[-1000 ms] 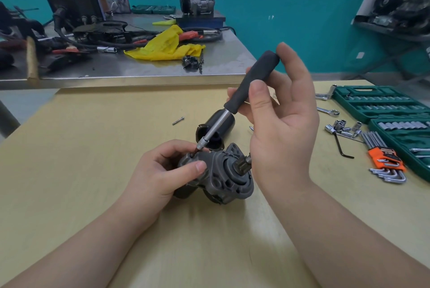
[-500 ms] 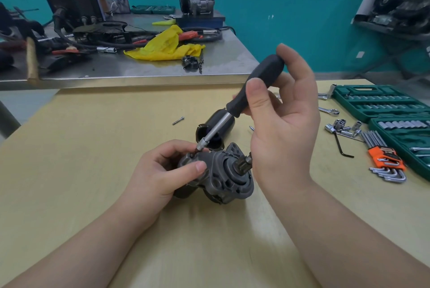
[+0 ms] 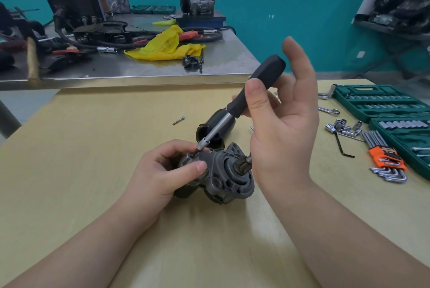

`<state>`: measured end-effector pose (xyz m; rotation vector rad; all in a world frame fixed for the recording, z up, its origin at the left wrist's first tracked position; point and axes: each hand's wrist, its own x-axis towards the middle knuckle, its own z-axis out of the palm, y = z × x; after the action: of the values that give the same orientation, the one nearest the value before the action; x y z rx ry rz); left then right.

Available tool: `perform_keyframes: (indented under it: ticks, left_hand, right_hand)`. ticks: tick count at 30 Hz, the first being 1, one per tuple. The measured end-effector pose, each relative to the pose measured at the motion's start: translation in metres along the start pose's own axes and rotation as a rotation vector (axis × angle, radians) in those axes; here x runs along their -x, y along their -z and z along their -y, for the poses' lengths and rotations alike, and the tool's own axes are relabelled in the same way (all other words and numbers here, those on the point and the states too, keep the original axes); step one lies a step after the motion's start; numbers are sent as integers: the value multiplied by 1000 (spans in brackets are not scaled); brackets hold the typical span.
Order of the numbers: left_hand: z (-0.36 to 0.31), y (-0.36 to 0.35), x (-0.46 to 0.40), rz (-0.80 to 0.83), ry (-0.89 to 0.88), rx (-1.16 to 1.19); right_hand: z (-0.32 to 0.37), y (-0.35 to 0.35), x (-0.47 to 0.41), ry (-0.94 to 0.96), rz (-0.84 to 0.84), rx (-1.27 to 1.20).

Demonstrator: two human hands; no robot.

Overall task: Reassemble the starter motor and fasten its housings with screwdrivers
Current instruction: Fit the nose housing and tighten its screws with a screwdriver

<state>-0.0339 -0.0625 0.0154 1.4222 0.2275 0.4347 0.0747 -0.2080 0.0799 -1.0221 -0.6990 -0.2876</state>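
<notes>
Left hand point(image 3: 160, 171) grips the starter motor point(image 3: 218, 173) near the middle of the yellow surface point(image 3: 69, 171), fingers curled round the rear of the grey housing, thumb lying across its top. Pinion gear point(image 3: 242, 164) points right, toward the right wrist.

Right hand point(image 3: 282, 129) holds the screwdriver point(image 3: 239, 103): thumb pressed on the black handle, pinching it against fingers mostly hidden behind it; the other fingers stand up straight and spread, off the handle.

Key relation: the driver's long axis runs from the handle, upper right, down-left to the tip, which sits on a screw point(image 3: 192, 154) at the top of the housing, just beside the left fingertips. Whether the bit is seated in the screw head cannot be told. Judgement: the screw is being turned in; the next turn needs the axis kept in line with the screw, or the bit may slip toward the left fingers.

Just behind the motor, a dark cylindrical motor casing point(image 3: 214, 129) lies on its side, open mouth toward the camera; inside too dark to read. A loose bolt point(image 3: 178, 120) lies further left of it.

Toward the right edge: orange-held hex key set point(image 3: 386, 162), a lone black hex key point(image 3: 342, 145), loose sockets point(image 3: 344, 126), a wrench point(image 3: 329, 110).

Green socket case point(image 3: 381, 103) at the far right corner, open, rows filled with sockets.

Beyond, a steel bench point(image 3: 223, 54) carries a yellow cloth point(image 3: 165, 46)
</notes>
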Motion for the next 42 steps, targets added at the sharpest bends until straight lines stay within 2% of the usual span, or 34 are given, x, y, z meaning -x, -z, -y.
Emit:
perform_keyframes:
  ticks: [7,14,19,25,31,38,42]
  left_hand:
    - [0,-1,0,0,0,6]
    - [0,0,0,-1,5,8]
    - [1,0,-1,5,4,3]
    - [2,1,0,0,6,4]
    - [1,0,-1,4,0,8]
    - [1,0,-1,-8,8,1]
    - [0,0,0,-1,13,3]
  right_hand:
    - [-3,5,2,-64,48,-106]
    - [-1,0,1,-23,-45,-13]
    - [-2,3,2,-69,-26,-91]
    - [2,0,0,-36,-63,-2]
    - [0,2,1,-73,-56,-111]
    - [5,-1,-1,-40,-83,-10]
    - [1,2,1,-72,-59,-75]
